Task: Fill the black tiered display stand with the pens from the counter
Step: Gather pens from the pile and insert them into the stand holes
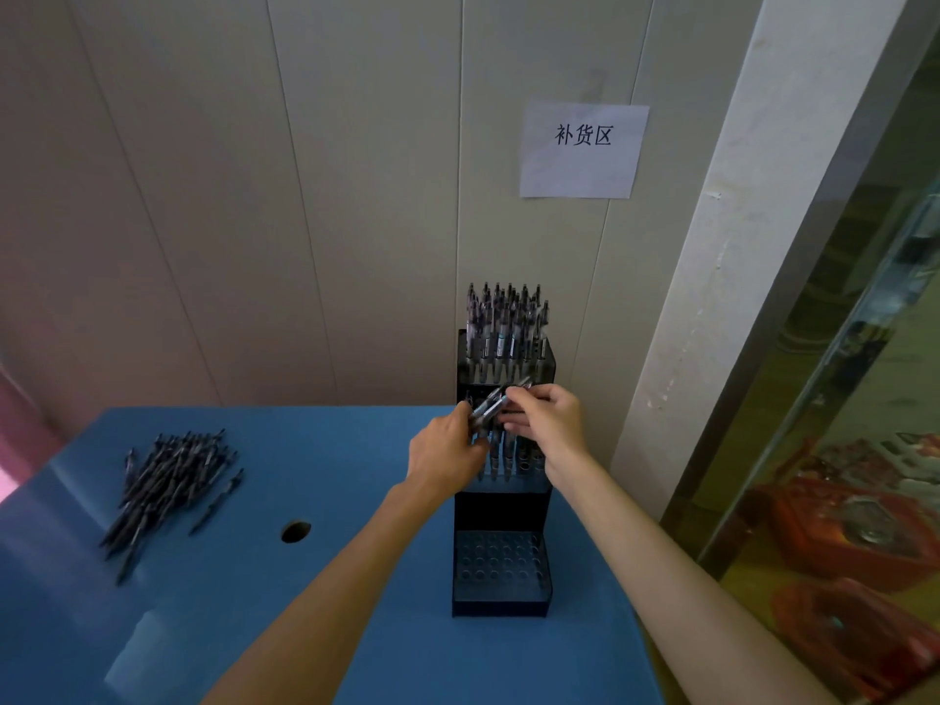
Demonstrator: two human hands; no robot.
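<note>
The black tiered display stand [501, 511] stands on the blue counter against the wall. Its top tier is packed with upright pens [506, 328]; a few pens stand in the middle tier; the bottom tier [501, 564] shows bare holes. My left hand [447, 450] grips a small bundle of pens [491, 404] in front of the middle tier. My right hand [547, 419] pinches one pen of that bundle at its upper end. A loose pile of pens [170, 483] lies on the counter at the left.
The blue counter [305, 602] has a round hole [296, 531] left of the stand. A paper sign [582, 150] hangs on the wall. A glass case with red items [854, 526] stands at the right, past a white pillar.
</note>
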